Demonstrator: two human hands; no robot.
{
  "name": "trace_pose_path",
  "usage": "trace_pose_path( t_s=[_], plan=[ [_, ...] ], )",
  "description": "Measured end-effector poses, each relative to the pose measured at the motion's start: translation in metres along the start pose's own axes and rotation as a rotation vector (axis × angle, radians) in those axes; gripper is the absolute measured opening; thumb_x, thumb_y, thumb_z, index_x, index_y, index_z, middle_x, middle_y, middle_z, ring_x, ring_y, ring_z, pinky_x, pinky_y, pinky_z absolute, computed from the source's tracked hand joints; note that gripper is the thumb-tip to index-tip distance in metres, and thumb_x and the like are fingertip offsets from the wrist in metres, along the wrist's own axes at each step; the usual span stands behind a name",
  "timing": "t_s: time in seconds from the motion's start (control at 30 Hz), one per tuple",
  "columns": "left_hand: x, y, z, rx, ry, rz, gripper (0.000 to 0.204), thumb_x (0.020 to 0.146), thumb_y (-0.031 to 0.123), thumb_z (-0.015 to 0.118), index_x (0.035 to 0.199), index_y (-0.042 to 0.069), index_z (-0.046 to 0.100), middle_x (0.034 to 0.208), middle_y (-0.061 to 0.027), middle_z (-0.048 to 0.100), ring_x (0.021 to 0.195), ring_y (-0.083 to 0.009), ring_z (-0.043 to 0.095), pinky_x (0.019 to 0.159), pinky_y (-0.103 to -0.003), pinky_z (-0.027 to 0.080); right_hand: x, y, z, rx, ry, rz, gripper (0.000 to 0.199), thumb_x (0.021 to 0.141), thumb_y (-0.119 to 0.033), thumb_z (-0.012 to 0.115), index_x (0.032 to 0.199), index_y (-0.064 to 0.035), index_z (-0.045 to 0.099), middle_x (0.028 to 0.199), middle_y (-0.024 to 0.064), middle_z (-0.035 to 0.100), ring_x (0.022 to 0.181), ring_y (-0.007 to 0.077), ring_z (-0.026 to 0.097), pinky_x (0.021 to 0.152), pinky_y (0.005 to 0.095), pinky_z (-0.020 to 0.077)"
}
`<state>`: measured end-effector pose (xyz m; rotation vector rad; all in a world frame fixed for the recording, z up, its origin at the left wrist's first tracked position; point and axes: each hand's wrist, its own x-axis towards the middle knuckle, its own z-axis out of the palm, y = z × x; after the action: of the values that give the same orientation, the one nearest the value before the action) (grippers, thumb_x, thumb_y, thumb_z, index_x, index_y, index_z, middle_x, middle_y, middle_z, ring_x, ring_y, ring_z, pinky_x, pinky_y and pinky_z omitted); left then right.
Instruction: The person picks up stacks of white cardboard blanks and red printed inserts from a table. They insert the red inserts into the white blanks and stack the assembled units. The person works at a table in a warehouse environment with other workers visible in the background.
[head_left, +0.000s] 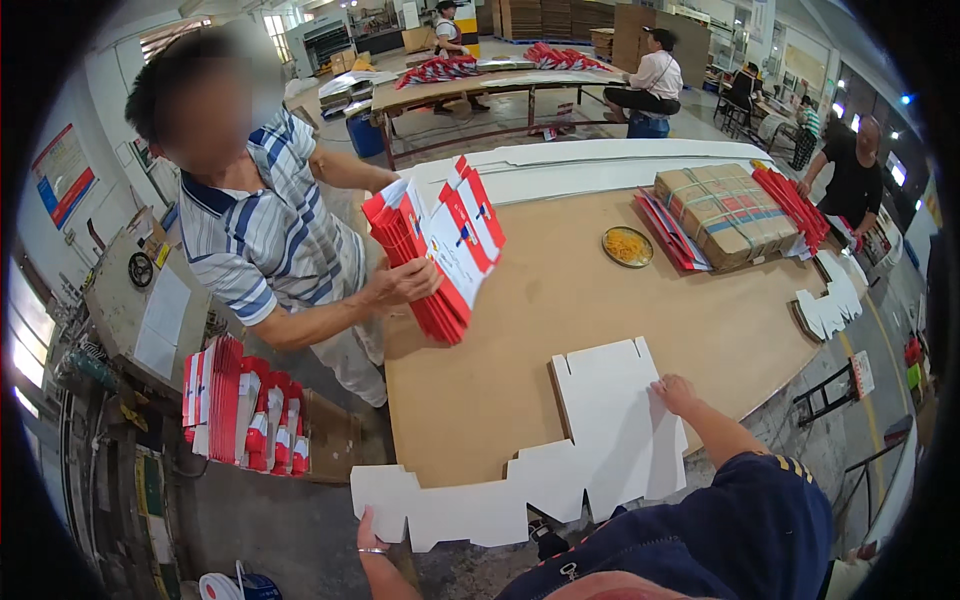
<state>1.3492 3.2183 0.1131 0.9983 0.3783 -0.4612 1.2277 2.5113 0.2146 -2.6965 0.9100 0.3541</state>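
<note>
A stack of flat white die-cut cardboard blanks (610, 420) lies at the near edge of the table, partly overhanging it. Its long notched arm reaches toward the left. My left hand (371, 537), with a band at the wrist, grips the stack's left end; most of its fingers are hidden. At the right edge, my right hand (679, 394) curls its fingers onto the blanks. Across the table's left side, a co-worker in a striped shirt holds a bundle of red and white printed folded cartons (435, 250) in both hands.
The brown table (480, 400) carries a dish of yellow rubber bands (628, 246) and a strapped brown package (730, 215) among red cartons. Long white sheets (560, 155) lie along its far side. More red cartons (245, 405) stand at lower left. A black stool (835, 390) is at right.
</note>
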Motion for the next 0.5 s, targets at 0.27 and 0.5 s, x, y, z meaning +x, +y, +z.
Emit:
trace_pose_path(
  t_s=[0.27,0.5],
  plan=[
    [0.004,-0.011,0.010,-0.114,-0.086,0.010,0.054,0.092,0.036,0.051,0.132,0.001,0.038,0.127,-0.0165,0.052,0.114,-0.0324,0.052,0.095,-0.047,0.043,-0.053,-0.101,0.003,-0.186,0.077,-0.959,0.059,0.088,-0.046,0.052,0.134,-0.0121,0.038,0.145,0.0110,0.031,0.134,0.0281,0.029,0.108,0.0499,0.0214],
    [0.009,-0.012,-0.003,-0.112,-0.065,0.010,0.051,0.091,0.029,0.052,0.131,0.001,0.039,0.124,-0.0167,0.053,0.111,-0.0331,0.054,0.095,-0.048,0.044,-0.111,-0.167,0.027,-0.206,-0.072,-1.451,0.067,0.091,-0.050,0.043,0.144,-0.0158,0.023,0.152,0.0090,0.016,0.140,0.0262,0.015,0.111,0.0514,0.0107]
  ],
)
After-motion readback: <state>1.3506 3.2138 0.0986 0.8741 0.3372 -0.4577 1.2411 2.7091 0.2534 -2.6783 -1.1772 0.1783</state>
